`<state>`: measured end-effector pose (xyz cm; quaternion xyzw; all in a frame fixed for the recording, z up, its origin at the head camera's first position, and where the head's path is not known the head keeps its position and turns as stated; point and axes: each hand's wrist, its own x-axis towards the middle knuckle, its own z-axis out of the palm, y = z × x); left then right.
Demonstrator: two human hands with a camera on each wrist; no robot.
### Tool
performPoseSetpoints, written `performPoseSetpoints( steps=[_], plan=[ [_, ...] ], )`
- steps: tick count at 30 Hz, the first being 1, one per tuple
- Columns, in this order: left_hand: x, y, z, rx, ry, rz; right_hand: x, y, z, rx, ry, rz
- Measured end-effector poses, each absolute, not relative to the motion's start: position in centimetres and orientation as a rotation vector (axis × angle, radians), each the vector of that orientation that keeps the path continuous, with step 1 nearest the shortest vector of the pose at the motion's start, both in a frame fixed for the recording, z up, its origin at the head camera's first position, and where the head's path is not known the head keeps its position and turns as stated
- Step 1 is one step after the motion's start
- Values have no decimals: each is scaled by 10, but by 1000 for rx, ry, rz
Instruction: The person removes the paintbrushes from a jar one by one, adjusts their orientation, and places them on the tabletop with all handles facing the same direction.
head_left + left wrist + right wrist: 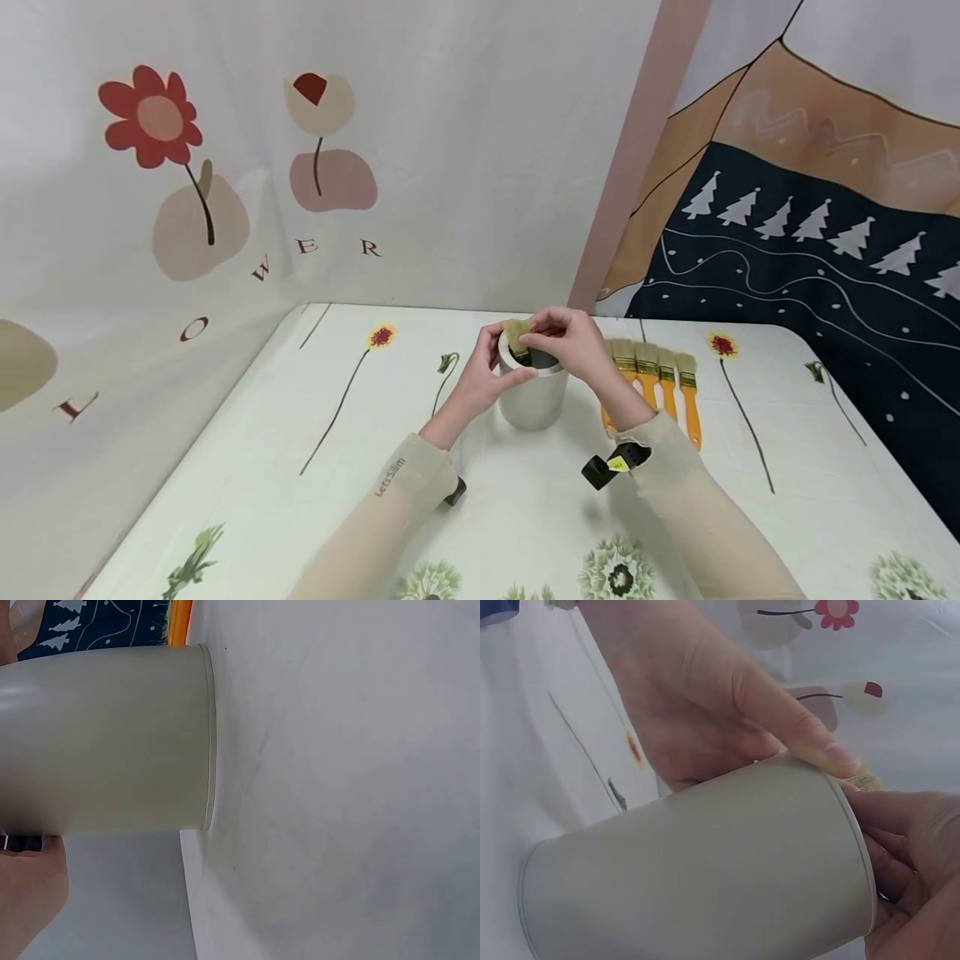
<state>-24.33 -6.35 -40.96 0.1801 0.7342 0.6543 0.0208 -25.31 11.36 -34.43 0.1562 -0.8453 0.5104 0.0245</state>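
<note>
A pale grey-white cup (534,404) stands upright on the table; its smooth side (105,742) fills much of the left wrist view. My left hand (480,379) holds the cup from the left, thumb along the rim. Inside the cup is a paintbrush, its tan bristles (517,337) upward at the rim and its handle hidden by the cup wall. My right hand (576,343) reaches over the right side of the rim and pinches the paintbrush near its bristles. In the right wrist view, the right hand (922,862) is at the cup's mouth.
Several paintbrushes with orange handles (668,400) lie side by side on the table right of the cup, partly behind my right forearm. A flower-printed cloth (360,500) covers the table. Printed curtains (480,167) hang behind it.
</note>
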Motion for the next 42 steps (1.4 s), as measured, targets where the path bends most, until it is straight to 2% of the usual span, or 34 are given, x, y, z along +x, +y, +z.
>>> performPoseSetpoints(
  steps=[11,26,35,42],
  plan=[
    [-244,-63,-412,602,2282,2057,-254,127,-330,438,-2449,1810],
    [-244,-63,-412,574,2294,2044,-240,157,-281,404,-2000,1963],
    [-243,-64,-413,582,2288,2060,-226,193,-260,350,-1743,2071],
    [-244,-64,-412,584,2286,2065,-222,237,-269,143,-1755,2035]
  ],
)
